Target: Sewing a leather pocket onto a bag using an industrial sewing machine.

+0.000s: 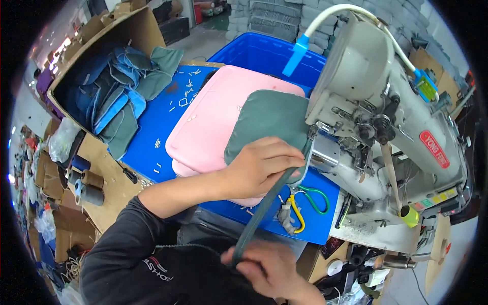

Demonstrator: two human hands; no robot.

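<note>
My left hand [264, 165] is closed on a dark green strip [269, 198] at the edge of a rounded green fabric piece [264, 119]. The fabric rests over pink padded panels [198, 132], its right edge at the sewing machine head [345, 127]. The strip runs down to my right hand [264, 267], which is blurred and closed round it near my lap. Green-handled scissors [317, 208] and a yellow-handled cutting tool [297, 218] lie on the blue board [323, 223], right of the strip.
A cardboard box [152, 25] holds blue and green pieces [122, 91] at the upper left. Behind the panels stand a blue bin [244, 46] and stacked grey bundles [274, 18]. Thread cones [91, 190] stand at the left. The machine body [427, 157] fills the right side.
</note>
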